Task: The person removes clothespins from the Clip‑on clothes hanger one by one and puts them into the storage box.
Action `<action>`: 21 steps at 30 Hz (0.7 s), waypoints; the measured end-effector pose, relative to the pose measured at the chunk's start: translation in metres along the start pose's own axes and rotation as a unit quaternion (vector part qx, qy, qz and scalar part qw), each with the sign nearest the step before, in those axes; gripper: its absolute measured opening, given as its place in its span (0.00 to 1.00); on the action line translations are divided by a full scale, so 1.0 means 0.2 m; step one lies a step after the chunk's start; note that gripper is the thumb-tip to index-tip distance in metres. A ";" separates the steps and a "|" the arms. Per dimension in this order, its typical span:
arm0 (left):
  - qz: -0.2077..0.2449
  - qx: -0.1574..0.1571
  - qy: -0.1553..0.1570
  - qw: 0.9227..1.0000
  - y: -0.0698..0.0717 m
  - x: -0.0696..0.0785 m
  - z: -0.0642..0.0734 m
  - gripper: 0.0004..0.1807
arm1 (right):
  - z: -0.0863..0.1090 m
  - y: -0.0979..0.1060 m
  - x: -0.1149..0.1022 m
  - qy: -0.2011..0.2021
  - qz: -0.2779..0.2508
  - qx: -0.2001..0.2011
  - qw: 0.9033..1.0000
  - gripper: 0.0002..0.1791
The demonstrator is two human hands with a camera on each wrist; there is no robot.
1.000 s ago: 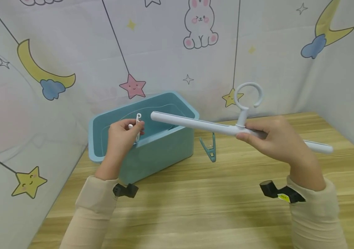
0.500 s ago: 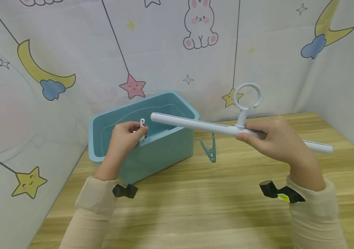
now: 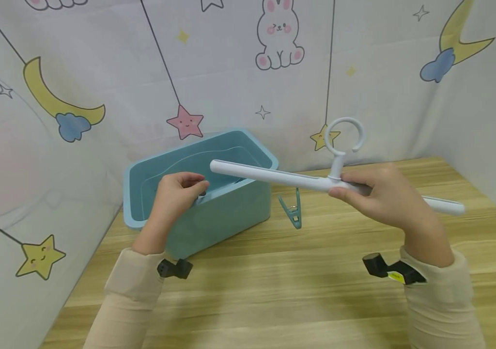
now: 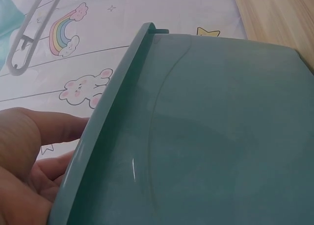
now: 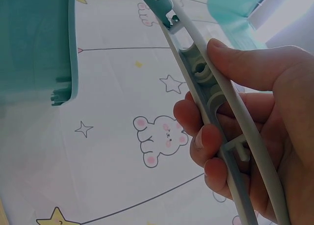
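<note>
My right hand grips a pale clothes hanger near its middle, just beside the ring-shaped hook. In the right wrist view my thumb and fingers curl round the hollow underside of the hanger's bar. A teal clothes peg shows below the bar in the head view and seems to hang from it. My left hand reaches over the near rim of a blue-green plastic bin. Its fingertips are partly behind the rim, and whether anything is between them is hidden.
The bin stands at the left rear of a wood-grain table. A white cloth backdrop printed with moons, stars and a rabbit rises behind it. Part of the bin's inside is hidden by its near wall.
My left hand has shifted slightly to the right, and the small white piece it pinched has gone out of sight behind the bin's rim. The right hand and hanger have stayed nearly still.
</note>
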State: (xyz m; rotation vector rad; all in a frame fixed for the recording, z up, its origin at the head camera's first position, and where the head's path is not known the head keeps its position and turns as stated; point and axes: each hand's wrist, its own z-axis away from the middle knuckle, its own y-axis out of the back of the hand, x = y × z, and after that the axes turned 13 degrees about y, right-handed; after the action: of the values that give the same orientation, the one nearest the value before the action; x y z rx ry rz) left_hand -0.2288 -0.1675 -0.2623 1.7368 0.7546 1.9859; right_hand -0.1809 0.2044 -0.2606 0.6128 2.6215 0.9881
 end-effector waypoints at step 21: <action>0.166 0.076 -0.110 0.977 -0.06 -0.01 0.14 0.17 | 0.00 -0.01 0.01 0.001 -0.005 0.004 1.000 0.18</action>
State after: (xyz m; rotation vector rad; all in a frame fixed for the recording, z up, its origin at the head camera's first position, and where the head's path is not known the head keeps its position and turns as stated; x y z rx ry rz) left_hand -0.2010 -0.1564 -0.2696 2.2543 0.5844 1.9324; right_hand -0.1826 0.2045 -0.2619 0.6003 2.6293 0.9763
